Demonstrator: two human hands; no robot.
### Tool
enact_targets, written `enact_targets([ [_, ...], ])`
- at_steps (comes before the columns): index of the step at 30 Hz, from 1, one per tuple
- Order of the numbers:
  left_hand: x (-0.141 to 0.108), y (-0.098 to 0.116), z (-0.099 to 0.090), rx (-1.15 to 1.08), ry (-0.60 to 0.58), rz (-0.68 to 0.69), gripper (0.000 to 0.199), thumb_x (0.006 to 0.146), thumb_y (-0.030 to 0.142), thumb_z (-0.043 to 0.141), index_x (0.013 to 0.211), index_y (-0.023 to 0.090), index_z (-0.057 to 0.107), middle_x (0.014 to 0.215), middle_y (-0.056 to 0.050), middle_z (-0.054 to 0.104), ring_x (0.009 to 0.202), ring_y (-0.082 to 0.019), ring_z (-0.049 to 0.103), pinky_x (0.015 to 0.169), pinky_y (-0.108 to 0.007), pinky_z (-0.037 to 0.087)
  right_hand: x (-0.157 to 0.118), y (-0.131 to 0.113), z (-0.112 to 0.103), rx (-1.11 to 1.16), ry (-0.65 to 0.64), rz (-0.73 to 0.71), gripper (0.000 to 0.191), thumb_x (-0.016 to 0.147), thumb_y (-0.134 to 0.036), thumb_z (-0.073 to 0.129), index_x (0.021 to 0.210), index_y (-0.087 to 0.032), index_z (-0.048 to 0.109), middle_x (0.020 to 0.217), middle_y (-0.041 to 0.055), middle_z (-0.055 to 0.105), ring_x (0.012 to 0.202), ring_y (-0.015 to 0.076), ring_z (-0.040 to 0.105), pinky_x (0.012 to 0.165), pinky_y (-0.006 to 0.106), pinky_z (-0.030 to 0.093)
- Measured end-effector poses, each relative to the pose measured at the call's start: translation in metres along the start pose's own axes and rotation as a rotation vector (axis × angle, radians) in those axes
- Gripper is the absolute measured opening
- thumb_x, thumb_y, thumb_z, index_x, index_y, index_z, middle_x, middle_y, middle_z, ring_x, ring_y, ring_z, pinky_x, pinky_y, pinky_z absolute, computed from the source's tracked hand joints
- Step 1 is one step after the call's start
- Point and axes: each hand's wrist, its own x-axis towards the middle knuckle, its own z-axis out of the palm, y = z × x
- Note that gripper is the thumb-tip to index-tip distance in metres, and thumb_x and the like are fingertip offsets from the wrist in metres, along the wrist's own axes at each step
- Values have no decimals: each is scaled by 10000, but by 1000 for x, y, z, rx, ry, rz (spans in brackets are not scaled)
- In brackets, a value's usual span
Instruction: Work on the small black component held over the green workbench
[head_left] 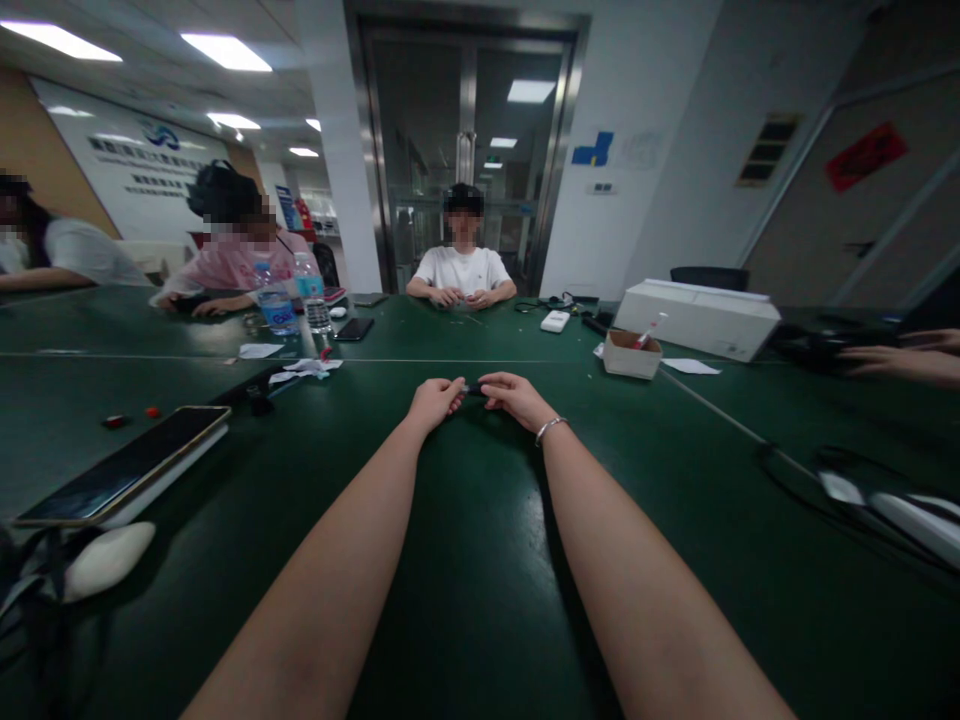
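Note:
Both my arms reach out over the dark green table (pixel 472 520). Between my fingertips is a small dark object (pixel 472 390), too small to tell its kind; a lighter bit shows at its left end. My left hand (pixel 436 403) pinches that left end between thumb and fingers. On the other side, my right hand (pixel 517 398) is closed on the right end, its fingers curled. A silver bracelet (pixel 551 428) circles my right wrist.
At left lie a phone (pixel 131 465) on a white box, a white rounded object (pixel 109 560) and crumpled paper (pixel 306 370). Two water bottles (pixel 311 295) stand farther back. A small open box (pixel 632 355) and a long white box (pixel 697 318) are right. Several people sit around.

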Motion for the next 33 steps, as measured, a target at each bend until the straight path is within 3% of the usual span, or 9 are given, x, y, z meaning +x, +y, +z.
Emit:
enact_targets([
  [16,-12,15,-5,302,24,42,510,850,559,391,561,176,562,537,-21,560,503,-138,482,537,-261,332,-1,-1,-1,-4,-27,6,219,710,-160,734,923,-146,682,709,2,655,526,59,573,551,185,505],
  [33,-6,12,-5,313,4,20,534,851,582,358,548,184,546,519,-17,532,491,-150,458,527,-271,293,-1,-2,0,1,-59,0,236,707,-140,723,938,-153,678,708,-12,637,527,54,562,559,188,491],
])
